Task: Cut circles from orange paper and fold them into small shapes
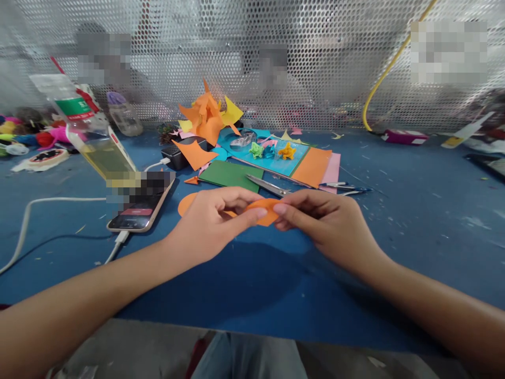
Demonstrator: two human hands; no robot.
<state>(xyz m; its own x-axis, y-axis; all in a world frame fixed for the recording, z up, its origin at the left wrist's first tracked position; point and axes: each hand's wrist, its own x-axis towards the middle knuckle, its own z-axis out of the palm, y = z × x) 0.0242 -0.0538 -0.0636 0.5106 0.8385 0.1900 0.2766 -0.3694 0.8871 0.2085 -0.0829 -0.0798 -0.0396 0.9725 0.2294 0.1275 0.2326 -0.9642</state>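
The grip of the left hand [209, 223] is narrow, thumb and fingers pinching one side of a small orange paper piece [267, 211]; the right hand [335, 221] pinches its other side just as closely. The piece sits between the two hands, above the near middle of the table [252, 287].

The table is blue, its top scuffed and flecked with pale marks and tiny scraps, and a dark shadow falls below the hands. Beyond them, scissors [272, 187] lie with their blades over a green sheet [229, 173]. A light blue sheet [294, 166] behind carries small folded paper stars [288, 151], and a heap of orange and yellow offcuts [207, 118] rises near the back. To the left lies a phone [136, 213] with a white cable [122, 238] plugged in, a bottle [94, 139] of yellowish liquid behind it.

A perforated metal panel [236, 29] stands along the far side, with blurred people showing through. A yellow cable [384, 76] hangs against it on the right, near a purple box [405, 137]. Under the near edge are the person's jeans [248, 358] and a grey floor [150, 347].
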